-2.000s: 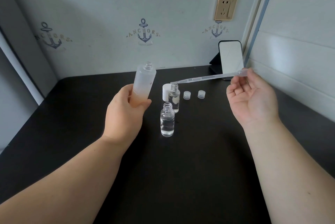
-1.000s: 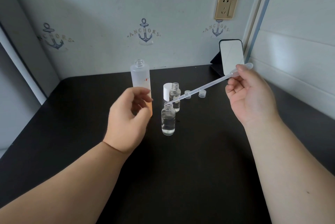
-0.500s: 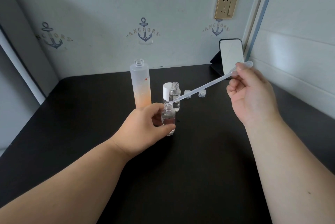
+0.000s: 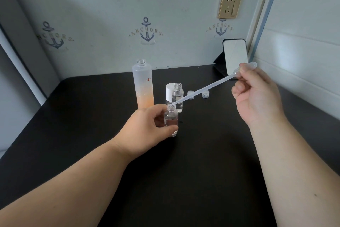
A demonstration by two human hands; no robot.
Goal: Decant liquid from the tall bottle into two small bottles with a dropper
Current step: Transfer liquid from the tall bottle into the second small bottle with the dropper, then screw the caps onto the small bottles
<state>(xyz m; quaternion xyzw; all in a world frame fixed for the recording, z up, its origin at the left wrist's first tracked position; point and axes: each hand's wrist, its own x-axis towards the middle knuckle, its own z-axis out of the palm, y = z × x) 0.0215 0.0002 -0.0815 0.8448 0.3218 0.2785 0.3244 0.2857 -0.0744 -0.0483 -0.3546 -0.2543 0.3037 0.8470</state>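
A person is working at a matte black table set into a corner, with pale wallpaper printed with anchor motifs running behind it and white panelled boarding closing off the side. The left hand is wrapping thumb and fingers around the near small bottle, which is standing upright on the table with clear liquid in its lower part. The right hand is pinching the bulb end of a clear plastic dropper, whose long stem is slanting down so that its tip is meeting the open mouth of that bottle; whether any liquid is leaving the tip is hard to tell. Just behind the near small bottle the second small bottle is standing uncapped, touching or nearly touching a white cap. Behind and to the left of the held bottle the tall bottle, frosted and fading to orange at its base, is standing open. Two small clear caps are lying further back to its right. A small standing mirror is leaning in the corner beneath a gold wall socket.
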